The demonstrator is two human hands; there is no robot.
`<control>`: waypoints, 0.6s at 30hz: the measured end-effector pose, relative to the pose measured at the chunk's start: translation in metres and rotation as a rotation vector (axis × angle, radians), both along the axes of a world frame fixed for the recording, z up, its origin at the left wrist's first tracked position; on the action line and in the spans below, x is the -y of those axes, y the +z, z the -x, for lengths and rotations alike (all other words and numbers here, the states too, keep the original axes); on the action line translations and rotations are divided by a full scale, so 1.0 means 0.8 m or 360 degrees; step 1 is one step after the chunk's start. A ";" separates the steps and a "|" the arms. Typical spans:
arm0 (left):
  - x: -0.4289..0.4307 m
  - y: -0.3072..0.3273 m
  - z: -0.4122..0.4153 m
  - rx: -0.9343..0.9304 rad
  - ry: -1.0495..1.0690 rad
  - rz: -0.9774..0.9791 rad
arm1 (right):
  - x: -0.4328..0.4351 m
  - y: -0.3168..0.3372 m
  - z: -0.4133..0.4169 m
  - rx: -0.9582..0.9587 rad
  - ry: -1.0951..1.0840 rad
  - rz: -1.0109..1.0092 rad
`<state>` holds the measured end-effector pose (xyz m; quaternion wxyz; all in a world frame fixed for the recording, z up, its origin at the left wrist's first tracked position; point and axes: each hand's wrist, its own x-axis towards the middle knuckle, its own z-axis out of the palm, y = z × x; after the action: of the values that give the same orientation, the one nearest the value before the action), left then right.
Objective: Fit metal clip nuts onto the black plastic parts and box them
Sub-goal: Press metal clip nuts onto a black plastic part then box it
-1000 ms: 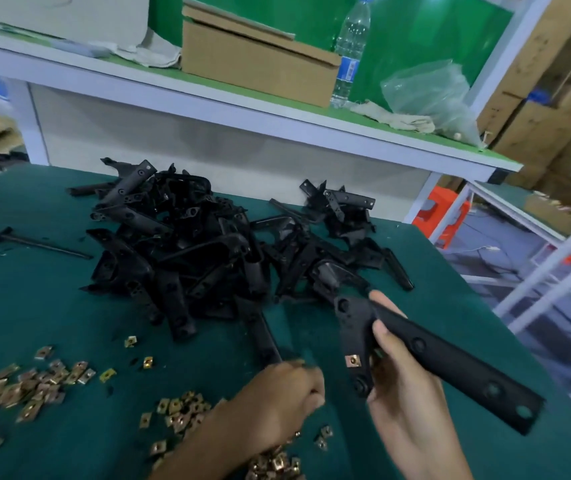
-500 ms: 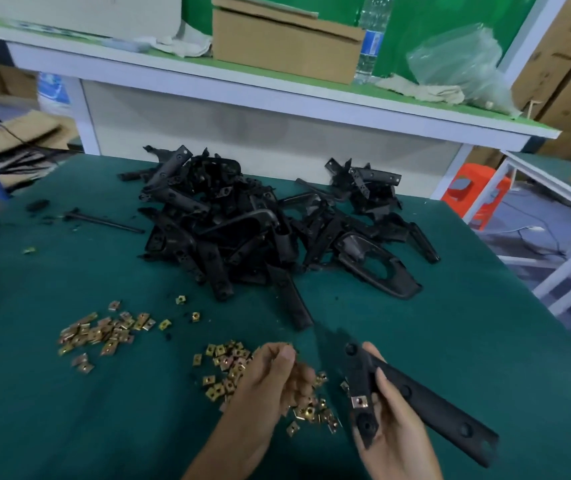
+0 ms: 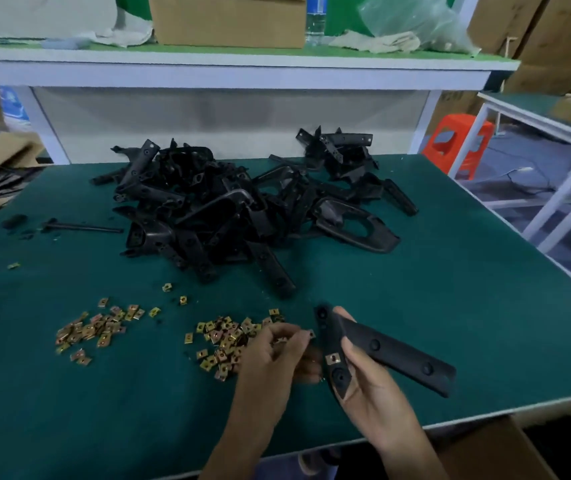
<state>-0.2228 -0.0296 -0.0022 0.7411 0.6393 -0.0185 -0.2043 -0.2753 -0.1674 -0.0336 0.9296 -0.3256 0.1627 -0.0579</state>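
Right hand around black part

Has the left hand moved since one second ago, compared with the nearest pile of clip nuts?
Yes. The left hand has lifted off the clip nuts and gone right, toward the held black part.

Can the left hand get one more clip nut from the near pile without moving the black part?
Probably yes. The left hand hangs right at the edge of the near pile of clip nuts, nothing lying between them. The black part is held off to the side in the right hand, clear of the pile.
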 end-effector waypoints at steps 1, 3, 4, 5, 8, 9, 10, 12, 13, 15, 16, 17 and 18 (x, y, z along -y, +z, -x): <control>0.000 0.001 -0.001 -0.0009 -0.0007 -0.0016 | 0.000 -0.001 0.000 0.0016 0.0000 -0.0007; -0.001 0.003 -0.004 -0.0031 -0.0051 -0.0041 | -0.001 -0.002 0.000 0.0041 0.0006 -0.0055; -0.001 0.003 -0.005 -0.0048 -0.0057 -0.0039 | 0.000 -0.002 0.000 0.0052 0.0011 -0.0079; -0.002 0.003 -0.007 -0.0072 -0.0044 -0.0025 | 0.000 -0.002 0.000 0.0068 0.0018 -0.0087; -0.002 0.003 -0.012 -0.0162 -0.0067 0.0065 | -0.001 0.000 -0.001 0.0107 0.0077 -0.0034; -0.002 0.004 -0.013 -0.0186 -0.0113 0.0106 | 0.000 0.000 -0.001 0.0115 0.0097 -0.0018; -0.002 0.006 -0.014 -0.0196 -0.0156 0.0140 | 0.000 0.000 -0.001 0.0125 0.0112 -0.0008; -0.002 0.008 -0.016 -0.0186 -0.0193 0.0169 | -0.001 0.001 -0.002 0.0154 0.0137 -0.0002; -0.002 0.009 -0.017 -0.0179 -0.0196 0.0172 | -0.001 0.001 -0.002 0.0167 0.0146 0.0000; -0.003 0.009 -0.018 -0.0167 -0.0208 0.0161 | -0.002 0.001 -0.002 0.0173 0.0152 0.0019; -0.003 0.008 -0.019 -0.0157 -0.0207 0.0145 | -0.003 0.002 -0.001 0.0168 0.0151 0.0037; -0.003 0.007 -0.019 -0.0151 -0.0191 0.0130 | -0.003 0.002 -0.001 0.0167 0.0147 0.0047; -0.003 0.005 -0.019 -0.0156 -0.0158 0.0126 | -0.002 0.002 -0.001 0.0173 0.0140 0.0038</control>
<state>-0.2073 -0.0272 0.0016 0.7548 0.5970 -0.0219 -0.2709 -0.2747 -0.1654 -0.0317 0.9348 -0.3398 0.0968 -0.0365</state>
